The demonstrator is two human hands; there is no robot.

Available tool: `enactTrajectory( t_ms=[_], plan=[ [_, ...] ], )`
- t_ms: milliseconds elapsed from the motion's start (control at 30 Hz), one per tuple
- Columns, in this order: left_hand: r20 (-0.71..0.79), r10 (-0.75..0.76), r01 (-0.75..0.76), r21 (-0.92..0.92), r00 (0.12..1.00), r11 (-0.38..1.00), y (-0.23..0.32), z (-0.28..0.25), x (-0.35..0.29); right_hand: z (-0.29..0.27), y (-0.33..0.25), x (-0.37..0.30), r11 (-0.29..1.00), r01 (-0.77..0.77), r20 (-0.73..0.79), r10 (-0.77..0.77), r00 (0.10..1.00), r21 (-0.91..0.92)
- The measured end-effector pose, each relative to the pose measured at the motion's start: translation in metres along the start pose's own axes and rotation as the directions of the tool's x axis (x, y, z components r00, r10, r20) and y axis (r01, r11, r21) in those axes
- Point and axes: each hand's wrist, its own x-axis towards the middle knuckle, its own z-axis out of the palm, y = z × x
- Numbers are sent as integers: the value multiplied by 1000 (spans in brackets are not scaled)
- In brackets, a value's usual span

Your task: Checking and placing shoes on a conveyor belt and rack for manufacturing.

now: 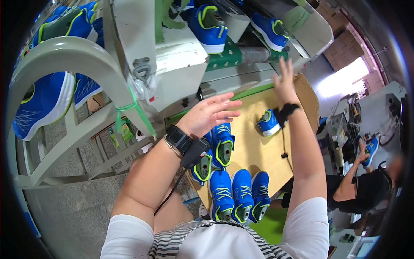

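Observation:
My left hand [210, 113] holds nothing, its fingers stretched out above the wooden table. Below it lie two blue sneakers with lime trim, a front one [223, 149] and one [202, 167] partly hidden by my wrist device. Fingers spread and slightly blurred, my right hand [284, 84] is raised just below a blue sneaker [269, 31] on the green conveyor; a gap shows between them. Beside my right wrist, another blue sneaker [268, 123] rests on the table [250, 151]. Three more sneakers [242, 194] stand in a row close to my body.
Another sneaker [207, 28] sits on the conveyor [224, 57], between pale machine housings [181, 60]. At left, a grey metal rack [86, 47] holds several blue sneakers. To the right, a co-worker [362, 190] in dark clothing holds a blue sneaker [371, 151]. Cables hang from both my wrists.

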Motion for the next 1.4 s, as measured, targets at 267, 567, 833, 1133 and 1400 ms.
enactTrajectory(
  t_ms=[267,567,833,1133,1400],
  plan=[
    [40,4,-6,32,999,999,-13,0,-2,-30,-6,-199,862,-143,518,417,747,-486],
    [44,57,-62,101,997,993,3,4,-10,-84,142,-275,560,-798,-88,827,555,226],
    [155,-215,-167,985,964,-38,-85,35,-12,-53,75,-252,713,-683,313,621,719,156],
    [186,-22,-186,954,982,-236,-125,33,-30,-32,-137,-198,944,-329,683,261,682,-31],
    [157,-152,-188,958,976,-216,-113,44,-32,-31,-137,-211,906,-415,604,283,745,88]
  ],
)
